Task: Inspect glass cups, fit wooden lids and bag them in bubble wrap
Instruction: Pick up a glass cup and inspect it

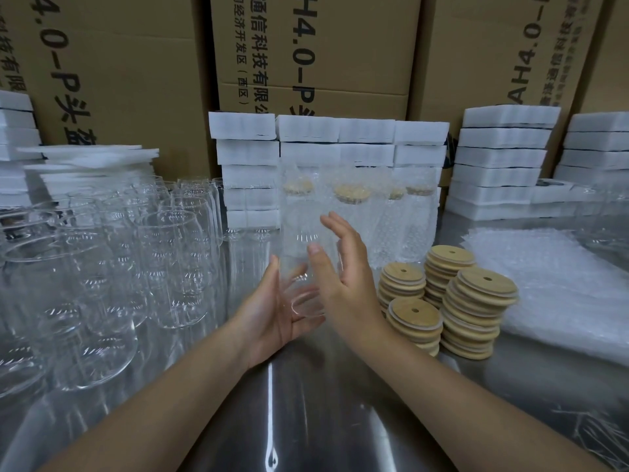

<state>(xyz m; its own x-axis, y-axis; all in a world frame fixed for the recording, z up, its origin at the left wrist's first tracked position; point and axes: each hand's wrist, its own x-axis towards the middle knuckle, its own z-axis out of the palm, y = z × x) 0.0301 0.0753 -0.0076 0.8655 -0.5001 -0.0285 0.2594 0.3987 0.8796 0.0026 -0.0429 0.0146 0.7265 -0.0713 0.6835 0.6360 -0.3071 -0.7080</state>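
A clear glass cup (301,253) hangs tilted above the steel table (299,403), between my two hands. My left hand (272,315) cups its lower end from the left with the fingers bent under it. My right hand (340,267) lies against its right side, fingers straight and thumb up on the glass. Stacks of round wooden lids (452,301) with a small hole stand just to the right. A pile of bubble wrap bags (558,284) lies further right. Several cups bagged in bubble wrap (391,219) with lids on stand behind.
Many bare glass cups (112,267) crowd the left of the table. White foam blocks (326,148) are stacked along the back, with more foam (503,158) at the right. Tall cardboard boxes (313,52) stand behind everything.
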